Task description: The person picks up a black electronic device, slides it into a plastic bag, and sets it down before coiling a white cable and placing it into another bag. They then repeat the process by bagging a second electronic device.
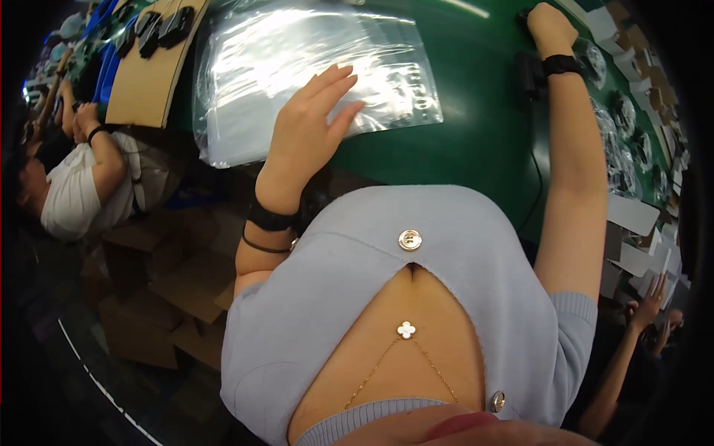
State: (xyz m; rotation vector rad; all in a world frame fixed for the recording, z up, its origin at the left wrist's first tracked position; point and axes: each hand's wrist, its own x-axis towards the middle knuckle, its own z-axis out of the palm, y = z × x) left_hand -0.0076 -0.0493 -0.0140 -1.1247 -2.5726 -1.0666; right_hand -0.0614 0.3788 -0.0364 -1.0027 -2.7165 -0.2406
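Observation:
My left hand (306,123) rests, fingers stretched out, over a stack of transparent plastic bags (238,97) on the green table (476,119). The bags are flat and shiny, with strong glare on them. At the far right my right hand (552,31) is closed, its fingers curled by a small black thing (523,15). Most of that thing is hidden, so its kind does not show. Just below this hand stands a black device (529,76) with a thin cable running down the table's near side.
A cardboard sheet (145,82) with several black items (175,27) lies at the far left. Several plastic-wrapped parts (623,141) and white boxes (632,215) line the right. Co-workers sit at left and lower right. Cardboard boxes (201,286) stand below the table on the left.

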